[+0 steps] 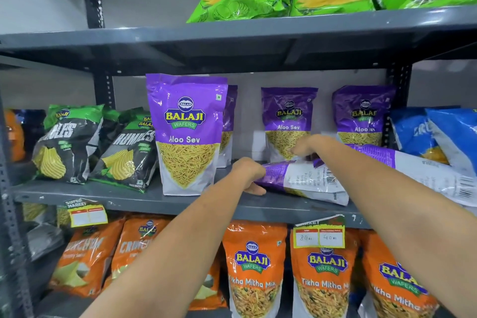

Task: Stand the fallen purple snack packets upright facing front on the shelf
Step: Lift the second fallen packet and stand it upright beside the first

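Nearest to the camera, two bare forearms reach up to the middle shelf (154, 200). The left hand (249, 174) is closed on the purple end of a fallen purple packet (304, 181), thumb under the edge, fingers over the top. The right hand (305, 146) is a bit further in, bent down onto the upper edge of the same packet; its fingers are mostly hidden, so I cannot tell for sure if it grips or only presses. This packet lies on its side w/ the back label and barcode facing up, near the front edge of the shelf. A second fallen packet (418, 170) lies just behind and right of it, partly under the right forearm, also back side up.

Left of the hands, one purple packet (187, 134) already stands facing front. Further back, two more purple packets (289, 121) (361, 116) stand near the back wall.

Risks, as I judge: the foil looks slippery, so the packet may slide out when it is turned. Lifting it may also drag the second packet off the front edge, since they seem to overlap. The right forearm is close to the back packets and could knock them over.
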